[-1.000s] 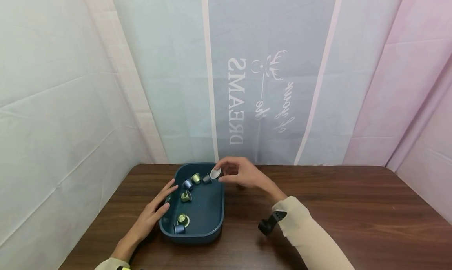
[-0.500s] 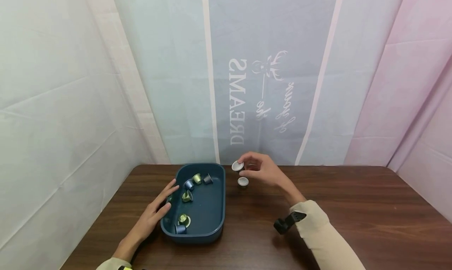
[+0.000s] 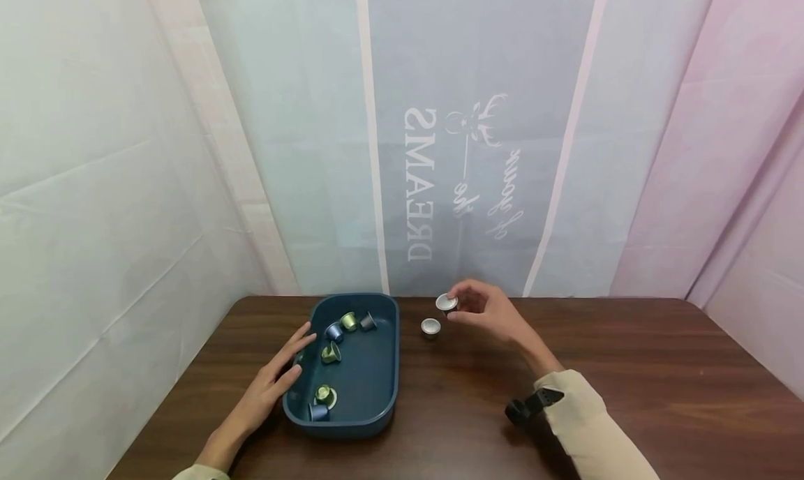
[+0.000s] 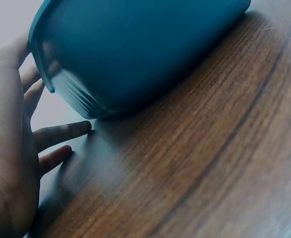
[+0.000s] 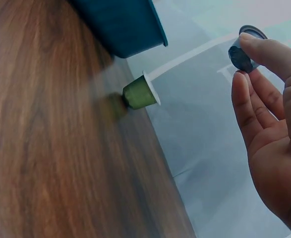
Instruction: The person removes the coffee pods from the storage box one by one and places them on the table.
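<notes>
Between thumb and fingertips, my right hand [image 3: 493, 315] pinches a dark capsule [image 3: 447, 303] with its pale lid up; in the right wrist view the capsule [image 5: 242, 53] looks dark blue-grey. Left of it a green capsule [image 5: 139, 94] stands on the table, pale lid [image 3: 430, 327] up. My left hand [image 3: 260, 393] rests with spread fingers at the left rim of a blue bin [image 3: 396, 368]. Inside the bin lie several capsules, among them a green one [image 3: 331, 353], a blue one [image 3: 318, 412] and a dark one [image 3: 368, 321].
The brown wooden table [image 3: 628, 368] extends to the right of the bin and hand. A printed curtain [image 3: 326, 152] hangs behind its back edge, with pale fabric [image 3: 82, 187] on the left side.
My right hand has moved right from above the bin's right rim, carrying the capsule past the green one standing on the table. My left hand has stayed at the bin.
</notes>
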`<state>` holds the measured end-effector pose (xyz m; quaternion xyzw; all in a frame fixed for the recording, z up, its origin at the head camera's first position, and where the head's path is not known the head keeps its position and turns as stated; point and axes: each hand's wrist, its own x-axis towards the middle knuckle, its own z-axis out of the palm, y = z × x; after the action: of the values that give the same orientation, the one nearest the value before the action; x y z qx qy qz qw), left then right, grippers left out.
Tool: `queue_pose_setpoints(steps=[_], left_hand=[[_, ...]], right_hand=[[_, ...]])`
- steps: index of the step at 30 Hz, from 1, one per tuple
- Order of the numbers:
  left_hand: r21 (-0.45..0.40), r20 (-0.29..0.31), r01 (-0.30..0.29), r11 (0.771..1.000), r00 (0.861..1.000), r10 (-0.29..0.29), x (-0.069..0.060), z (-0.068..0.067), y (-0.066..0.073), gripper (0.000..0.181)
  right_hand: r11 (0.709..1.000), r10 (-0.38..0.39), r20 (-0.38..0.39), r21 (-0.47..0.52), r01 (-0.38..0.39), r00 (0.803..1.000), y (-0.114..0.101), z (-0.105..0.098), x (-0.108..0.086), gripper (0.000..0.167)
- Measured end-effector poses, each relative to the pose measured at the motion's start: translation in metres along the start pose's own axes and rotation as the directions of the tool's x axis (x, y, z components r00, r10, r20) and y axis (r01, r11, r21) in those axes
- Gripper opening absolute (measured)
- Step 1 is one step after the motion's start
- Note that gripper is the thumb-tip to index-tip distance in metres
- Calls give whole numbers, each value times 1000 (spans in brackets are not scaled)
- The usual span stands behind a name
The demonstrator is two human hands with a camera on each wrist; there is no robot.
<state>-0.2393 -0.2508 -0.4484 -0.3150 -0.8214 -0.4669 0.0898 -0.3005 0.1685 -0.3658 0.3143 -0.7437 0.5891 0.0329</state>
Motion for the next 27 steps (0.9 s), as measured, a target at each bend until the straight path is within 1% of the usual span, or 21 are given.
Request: queue_pose_setpoints(steps=[4, 8, 11, 15, 18, 24, 27], left_hand=[[-5, -4, -1, 1000, 1000, 1, -2, 0, -1, 51], [-12, -4, -5, 1000, 1000, 5, -2, 0, -1, 51], [-13, -4, -5, 1000, 1000, 5, -2, 1, 0, 51], [-8, -9, -3, 1000, 1000, 3, -1, 0, 1, 52], [-7, -7, -2, 1000, 1000, 2, -1, 0, 1, 52], [-9, -5, 1, 1000, 1000, -1, -1, 1, 0, 51], [-4, -6, 1, 1000, 1000, -1, 0, 1, -1, 51]], right_hand=[[1000, 8, -5, -18, -8, 1000, 3, -1, -5, 29], [997, 43, 5, -64, -42, 999, 11, -2, -9, 29], [990, 68, 7, -125, -67, 998, 29, -7, -12, 28], [980, 74, -7, -187, -74, 997, 53, -14, -14, 29], [979, 72, -17, -189, -74, 997, 63, -16, -16, 29], [988, 86, -21, -130, -88, 996, 79, -15, -19, 31], [987, 101, -12, -122, -102, 995, 85, -14, -20, 31]])
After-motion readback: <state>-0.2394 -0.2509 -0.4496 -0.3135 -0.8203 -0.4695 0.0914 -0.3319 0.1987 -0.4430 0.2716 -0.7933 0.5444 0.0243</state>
